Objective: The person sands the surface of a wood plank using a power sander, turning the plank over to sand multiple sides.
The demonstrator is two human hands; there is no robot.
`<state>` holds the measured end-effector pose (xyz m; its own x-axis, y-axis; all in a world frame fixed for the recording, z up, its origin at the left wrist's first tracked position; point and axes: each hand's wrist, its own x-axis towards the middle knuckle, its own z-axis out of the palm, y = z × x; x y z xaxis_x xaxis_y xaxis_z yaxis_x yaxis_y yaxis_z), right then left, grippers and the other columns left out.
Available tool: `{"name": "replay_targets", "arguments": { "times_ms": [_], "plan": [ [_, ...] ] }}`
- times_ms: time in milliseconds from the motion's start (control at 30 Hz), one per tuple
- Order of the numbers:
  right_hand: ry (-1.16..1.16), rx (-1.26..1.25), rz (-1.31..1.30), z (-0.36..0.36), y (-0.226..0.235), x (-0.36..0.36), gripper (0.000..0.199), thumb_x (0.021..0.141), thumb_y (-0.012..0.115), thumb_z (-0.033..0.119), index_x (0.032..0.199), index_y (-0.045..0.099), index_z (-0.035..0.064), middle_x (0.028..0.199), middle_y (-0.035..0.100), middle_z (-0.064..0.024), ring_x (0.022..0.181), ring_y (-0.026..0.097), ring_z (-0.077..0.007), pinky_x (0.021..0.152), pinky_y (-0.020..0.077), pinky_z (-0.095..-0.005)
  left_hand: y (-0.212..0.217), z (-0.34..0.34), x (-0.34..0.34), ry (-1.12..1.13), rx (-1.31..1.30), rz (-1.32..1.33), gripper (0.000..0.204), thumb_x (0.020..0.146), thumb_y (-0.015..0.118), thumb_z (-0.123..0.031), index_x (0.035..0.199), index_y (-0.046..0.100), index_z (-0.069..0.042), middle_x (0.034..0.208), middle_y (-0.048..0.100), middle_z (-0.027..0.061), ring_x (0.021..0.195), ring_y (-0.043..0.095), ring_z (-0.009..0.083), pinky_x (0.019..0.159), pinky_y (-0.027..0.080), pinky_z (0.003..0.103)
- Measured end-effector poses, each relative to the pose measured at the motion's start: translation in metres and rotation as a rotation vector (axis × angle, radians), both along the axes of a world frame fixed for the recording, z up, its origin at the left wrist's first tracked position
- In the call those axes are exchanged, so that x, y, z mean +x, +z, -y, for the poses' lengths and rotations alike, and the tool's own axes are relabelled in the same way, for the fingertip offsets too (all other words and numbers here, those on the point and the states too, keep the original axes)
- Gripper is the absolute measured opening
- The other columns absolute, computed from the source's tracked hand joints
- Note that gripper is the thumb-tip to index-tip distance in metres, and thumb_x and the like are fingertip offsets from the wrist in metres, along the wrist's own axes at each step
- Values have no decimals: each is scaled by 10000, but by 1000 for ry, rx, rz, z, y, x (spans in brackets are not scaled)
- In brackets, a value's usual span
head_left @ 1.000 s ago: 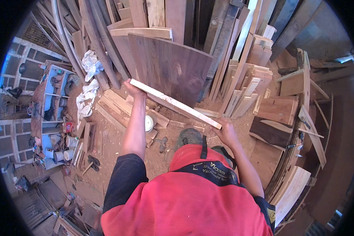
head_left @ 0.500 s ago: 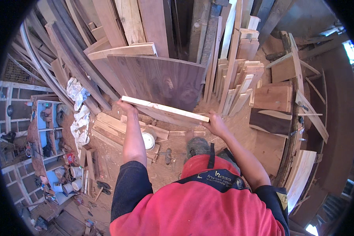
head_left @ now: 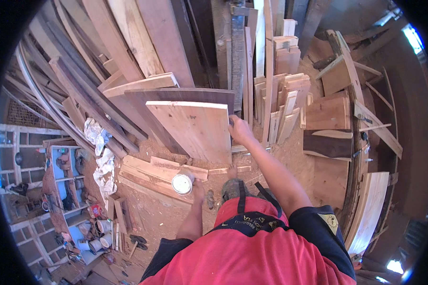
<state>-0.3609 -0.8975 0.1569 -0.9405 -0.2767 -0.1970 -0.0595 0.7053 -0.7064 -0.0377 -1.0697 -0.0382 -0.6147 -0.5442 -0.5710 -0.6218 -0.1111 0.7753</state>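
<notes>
A pale wooden panel (head_left: 190,128) stands on edge, leaning back against a larger dark-brown panel (head_left: 227,96). My right hand (head_left: 241,128) is closed on the pale panel's right edge, near its upper corner. My left hand (head_left: 198,191) is low down, away from the panel, right beside a white round can (head_left: 181,184) that stands by some boards. Its fingers are too small and unclear to show whether they grip the can.
Tall planks (head_left: 161,38) lean along the far side. Short boards (head_left: 290,95) stand stacked to the right of the panels. Flat boards (head_left: 142,175) lie on the sawdust-covered floor. At left are a white crumpled cloth (head_left: 104,166) and a blue-white shelf (head_left: 62,175) holding cans and tools.
The pale panel has gone from being held at both ends to leaning upright on the dark panel. My left hand has let go and dropped toward the can; my right hand has moved up-left.
</notes>
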Motion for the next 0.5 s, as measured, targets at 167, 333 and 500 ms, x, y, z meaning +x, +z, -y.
{"name": "replay_targets", "arguments": {
  "times_ms": [167, 333, 500],
  "plan": [
    [182, 92, 26, -112, -30, 93, 336, 882, 649, 204, 1167, 662, 27, 943, 693, -257, 937, 656, -463, 830, 532, -527, -10, -47, 62, -480, 236, 414, 673, 1043, 343, -536, 1275, 623, 30, 1271, 642, 248, 1199, 595, 365, 1022, 445, 433],
    [-256, 237, 150, -333, -133, 282, 344, 882, 656, 238, 1165, 709, 50, 993, 718, -227, 984, 682, -407, 884, 546, -482, -42, -37, -33, -1094, -95, 181, 514, 1021, 452, -443, 1198, 654, -4, 1169, 692, 192, 998, 654, 275, 919, 509, 404],
    [-884, 341, 277, -496, -137, 486, 308, 847, 660, 215, 1093, 745, 50, 987, 736, -213, 954, 716, -347, 887, 557, -429, -12, -42, -162, -819, -130, 16, 371, 1008, 526, -372, 1105, 664, -41, 1050, 663, 116, 847, 601, 195, 710, 476, 329]
  ]
}}
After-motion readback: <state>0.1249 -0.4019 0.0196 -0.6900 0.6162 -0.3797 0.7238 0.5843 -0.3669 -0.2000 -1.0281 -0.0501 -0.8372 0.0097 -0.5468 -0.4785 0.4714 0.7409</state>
